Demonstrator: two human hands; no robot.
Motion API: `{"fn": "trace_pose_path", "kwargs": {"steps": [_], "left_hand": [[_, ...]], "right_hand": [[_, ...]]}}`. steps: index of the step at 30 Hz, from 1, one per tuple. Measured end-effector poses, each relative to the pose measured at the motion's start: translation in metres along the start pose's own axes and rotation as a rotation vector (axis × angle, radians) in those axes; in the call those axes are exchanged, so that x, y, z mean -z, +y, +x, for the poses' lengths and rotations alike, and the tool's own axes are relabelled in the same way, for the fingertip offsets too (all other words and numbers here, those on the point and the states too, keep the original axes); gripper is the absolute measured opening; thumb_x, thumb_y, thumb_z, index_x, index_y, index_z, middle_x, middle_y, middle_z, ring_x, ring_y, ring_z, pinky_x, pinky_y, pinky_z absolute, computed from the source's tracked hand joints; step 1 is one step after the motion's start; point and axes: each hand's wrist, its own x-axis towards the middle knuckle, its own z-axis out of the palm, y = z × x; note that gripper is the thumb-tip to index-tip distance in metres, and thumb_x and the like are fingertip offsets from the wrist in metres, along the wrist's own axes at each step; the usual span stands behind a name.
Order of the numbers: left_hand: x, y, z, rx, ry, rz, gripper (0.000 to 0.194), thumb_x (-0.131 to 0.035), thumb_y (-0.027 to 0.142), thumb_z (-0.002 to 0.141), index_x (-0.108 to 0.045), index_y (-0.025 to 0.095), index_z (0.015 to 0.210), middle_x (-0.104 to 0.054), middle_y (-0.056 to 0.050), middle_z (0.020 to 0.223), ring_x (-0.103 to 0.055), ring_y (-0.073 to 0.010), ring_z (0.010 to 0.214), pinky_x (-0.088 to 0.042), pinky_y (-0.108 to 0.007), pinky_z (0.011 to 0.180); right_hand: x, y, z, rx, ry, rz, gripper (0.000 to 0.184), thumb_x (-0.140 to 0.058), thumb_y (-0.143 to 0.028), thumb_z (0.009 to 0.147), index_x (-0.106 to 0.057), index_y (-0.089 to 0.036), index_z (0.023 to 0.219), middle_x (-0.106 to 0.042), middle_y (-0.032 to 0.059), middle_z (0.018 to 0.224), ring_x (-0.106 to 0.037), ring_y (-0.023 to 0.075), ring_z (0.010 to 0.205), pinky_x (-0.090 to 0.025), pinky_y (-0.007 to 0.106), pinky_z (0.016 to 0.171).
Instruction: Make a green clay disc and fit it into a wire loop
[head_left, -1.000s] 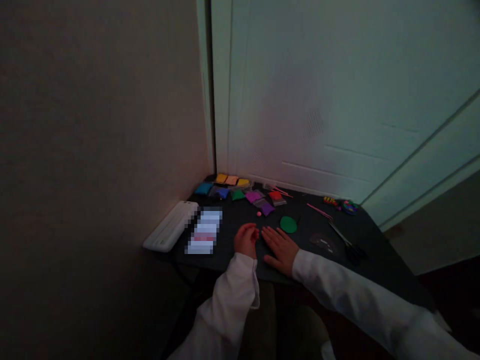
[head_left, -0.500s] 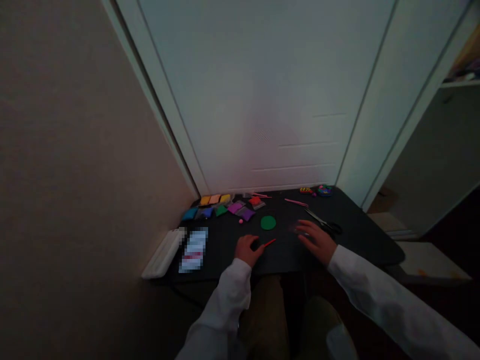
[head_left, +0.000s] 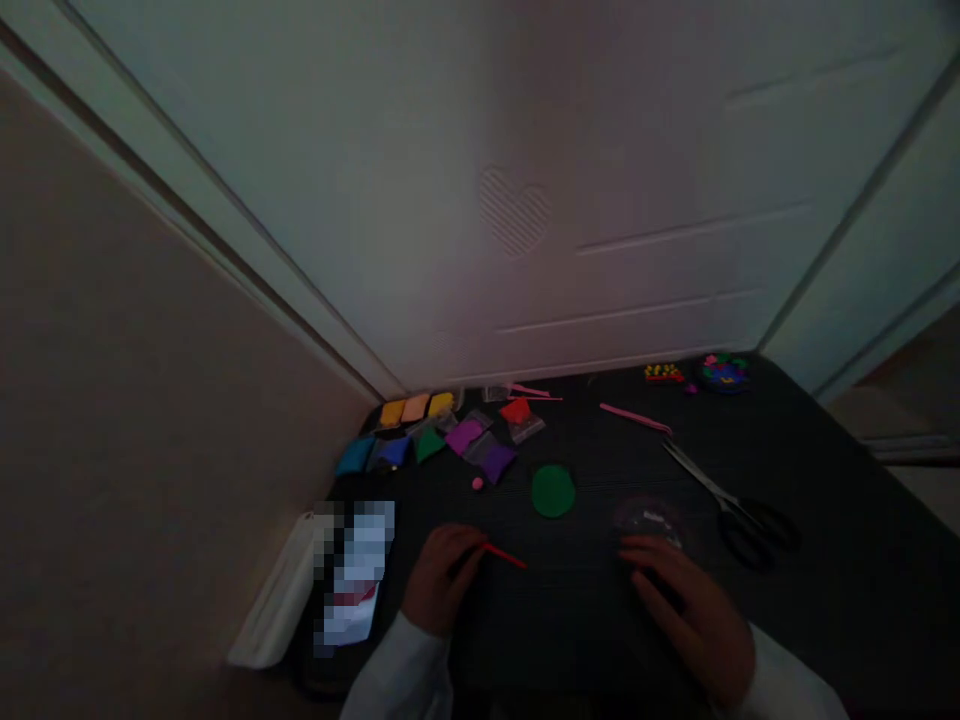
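Note:
My left hand (head_left: 444,577) is over the near part of the dark table, thumb and index finger pinched on one end of a thin red strip (head_left: 505,556), which points to the right. My right hand (head_left: 686,610) has its fingers stretched out and apart, with the fingertips at the near edge of a clear round piece (head_left: 651,515). Whether they touch it I cannot tell. Between the hands and farther back lies a flat green disc (head_left: 553,491). A small pink ball (head_left: 478,484) sits to its left.
Small bags of coloured material, such as a purple bag (head_left: 496,462) and a red one (head_left: 516,410), lie at the back left. Scissors (head_left: 724,497) and a pink tool (head_left: 634,417) are on the right. A decorated round piece (head_left: 724,373) stands at the back right, before a white panel (head_left: 420,200).
My right hand has moved away from my left hand, over to the clear round piece. The red strip, hidden at first, now shows in my left hand. The view has shifted and come closer.

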Motion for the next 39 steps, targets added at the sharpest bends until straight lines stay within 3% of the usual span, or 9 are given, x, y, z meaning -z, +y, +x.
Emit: {"fn": "trace_pose_path", "kwargs": {"steps": [5, 9, 11, 14, 21, 31, 35, 39], "left_hand": [[0.015, -0.018, 0.022, 0.078, -0.044, -0.001, 0.026, -0.048, 0.023, 0.071, -0.06, 0.03, 0.093, -0.056, -0.004, 0.103, -0.045, -0.0211, 0.101, -0.034, -0.04, 0.088], [0.017, -0.021, 0.041, 0.319, 0.034, -0.134, 0.039, -0.053, 0.027, 0.066, -0.052, 0.026, 0.105, -0.054, -0.004, 0.107, -0.047, -0.0208, 0.101, -0.036, -0.039, 0.087], [0.017, -0.02, 0.055, 0.369, -0.023, -0.084, 0.037, -0.055, 0.029, 0.064, -0.055, 0.022, 0.1, -0.057, -0.005, 0.101, -0.05, -0.0206, 0.096, -0.039, -0.038, 0.084], [0.014, -0.013, 0.073, 0.303, -0.161, 0.055, 0.034, -0.056, 0.024, 0.064, -0.055, 0.019, 0.098, -0.058, -0.005, 0.098, -0.051, -0.0182, 0.094, -0.038, -0.033, 0.084], [0.011, 0.006, 0.081, 0.317, -0.207, 0.078, 0.016, -0.049, 0.012, 0.067, -0.06, 0.014, 0.079, -0.059, -0.007, 0.086, -0.051, -0.0204, 0.089, -0.036, -0.033, 0.082], [0.015, 0.02, 0.084, 0.476, -0.053, -0.048, 0.015, -0.046, 0.006, 0.066, -0.058, 0.014, 0.072, -0.056, -0.006, 0.082, -0.05, -0.0171, 0.085, -0.036, -0.031, 0.08], [0.029, 0.039, 0.086, 0.544, 0.062, -0.172, 0.007, -0.05, 0.014, 0.066, -0.056, 0.014, 0.069, -0.057, -0.006, 0.079, -0.052, -0.0184, 0.084, -0.038, -0.034, 0.079], [0.06, 0.096, 0.087, 0.521, 0.145, -0.368, 0.024, -0.052, 0.029, 0.068, -0.054, 0.014, 0.086, -0.061, -0.007, 0.084, -0.057, -0.0166, 0.08, -0.044, -0.03, 0.073]], "right_hand": [[0.004, -0.001, 0.0, -0.037, -0.095, -0.074, 0.029, -0.045, -0.027, 0.076, -0.049, -0.029, 0.104, -0.053, 0.0048, 0.109, -0.049, 0.0203, 0.102, -0.045, 0.04, 0.085], [0.002, -0.002, 0.002, -0.061, -0.122, -0.019, 0.026, -0.043, -0.027, 0.077, -0.051, -0.025, 0.102, -0.056, 0.0063, 0.104, -0.051, 0.0187, 0.098, -0.045, 0.036, 0.084], [0.007, -0.006, 0.003, -0.121, -0.086, 0.014, 0.026, -0.041, -0.029, 0.078, -0.053, -0.023, 0.1, -0.057, 0.007, 0.103, -0.052, 0.0186, 0.098, -0.045, 0.035, 0.084], [0.03, -0.019, 0.003, -0.242, -0.014, 0.042, 0.027, -0.04, -0.032, 0.078, -0.055, -0.021, 0.098, -0.056, 0.007, 0.102, -0.052, 0.0187, 0.097, -0.043, 0.035, 0.085], [0.099, -0.045, 0.005, -0.317, 0.105, 0.067, 0.025, -0.042, -0.033, 0.077, -0.053, -0.022, 0.096, -0.055, 0.0063, 0.102, -0.052, 0.0181, 0.095, -0.044, 0.033, 0.081], [0.126, -0.047, -0.002, -0.248, 0.111, 0.076, 0.025, -0.044, -0.033, 0.076, -0.053, -0.022, 0.097, -0.053, 0.0067, 0.103, -0.049, 0.0184, 0.098, -0.042, 0.035, 0.084], [0.135, -0.045, -0.011, -0.252, 0.134, 0.071, 0.024, -0.043, -0.032, 0.077, -0.053, -0.021, 0.096, -0.053, 0.007, 0.102, -0.05, 0.0183, 0.097, -0.042, 0.036, 0.083], [0.148, -0.052, -0.003, -0.239, 0.199, 0.059, 0.024, -0.043, -0.032, 0.077, -0.053, -0.021, 0.095, -0.054, 0.0071, 0.099, -0.051, 0.0178, 0.093, -0.044, 0.035, 0.08]]}}
